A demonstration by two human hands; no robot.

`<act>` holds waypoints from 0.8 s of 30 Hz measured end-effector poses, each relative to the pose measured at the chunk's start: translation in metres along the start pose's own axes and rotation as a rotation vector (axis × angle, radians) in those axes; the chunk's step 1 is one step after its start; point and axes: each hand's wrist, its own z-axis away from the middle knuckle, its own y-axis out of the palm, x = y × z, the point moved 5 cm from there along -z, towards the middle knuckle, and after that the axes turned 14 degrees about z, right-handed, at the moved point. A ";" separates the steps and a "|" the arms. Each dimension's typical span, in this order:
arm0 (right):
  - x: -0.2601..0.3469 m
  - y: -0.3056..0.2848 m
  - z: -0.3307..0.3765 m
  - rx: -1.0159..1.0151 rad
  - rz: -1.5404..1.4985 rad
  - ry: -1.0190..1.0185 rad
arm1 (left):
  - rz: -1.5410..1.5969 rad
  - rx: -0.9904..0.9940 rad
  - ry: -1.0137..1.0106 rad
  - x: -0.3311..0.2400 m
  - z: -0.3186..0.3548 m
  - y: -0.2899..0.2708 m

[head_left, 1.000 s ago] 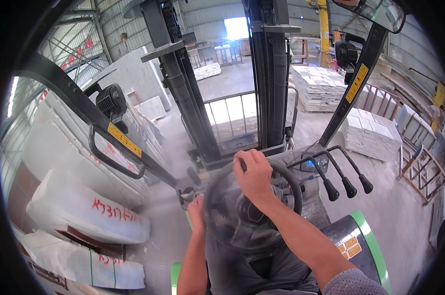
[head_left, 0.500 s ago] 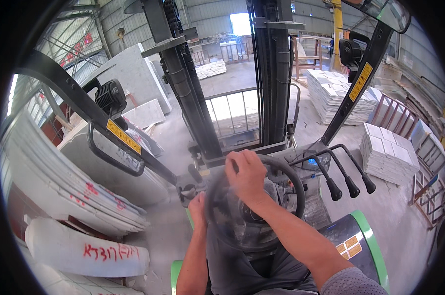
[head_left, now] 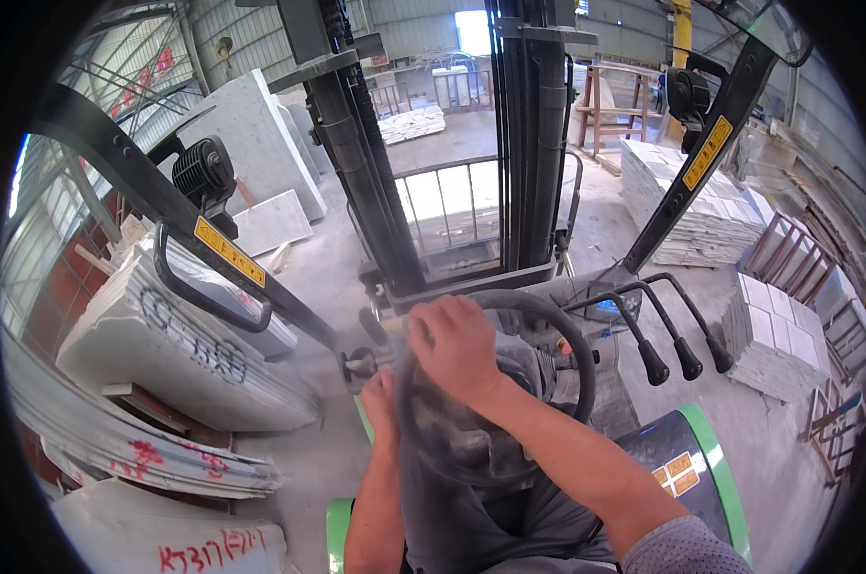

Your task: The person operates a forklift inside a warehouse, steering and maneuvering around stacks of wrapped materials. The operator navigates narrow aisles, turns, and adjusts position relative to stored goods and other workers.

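I sit at a forklift's black steering wheel [head_left: 578, 368]. My right hand [head_left: 455, 346] reaches across to its upper left rim, fingers curled over it in a closed grip. Just outside the wheel's left side is my left hand [head_left: 379, 407], closed, close to a small lever [head_left: 361, 364] by the column. What the left fingers hold is hidden. Right of the wheel stand three black control levers [head_left: 654, 365], touched by neither hand. Ahead rises the dark mast [head_left: 532, 143], with a barred load guard [head_left: 449, 201] between its uprights.
Leaning stone slabs [head_left: 189, 354] crowd the left side, with a large grey slab [head_left: 246, 143] farther ahead. Stacked pale tiles [head_left: 691, 206] and a second tile stack [head_left: 777, 335] stand on the right, beside metal racks [head_left: 797, 251]. A wooden frame [head_left: 613, 110] is at the back.
My right hand has moved left and slightly down with the wheel's rim. The slabs on the left have slid lower in view, and the tile stacks have shifted right as the forklift moves.
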 end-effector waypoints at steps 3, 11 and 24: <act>-0.023 0.035 -0.023 0.027 0.010 -0.009 | -0.029 -0.005 -0.005 0.001 -0.042 0.011; -0.091 0.133 -0.090 0.020 0.019 0.025 | -0.105 -0.008 -0.017 0.002 -0.166 0.053; -0.284 0.244 -0.146 0.013 0.174 0.232 | -0.084 -0.009 -0.016 0.015 -0.391 0.144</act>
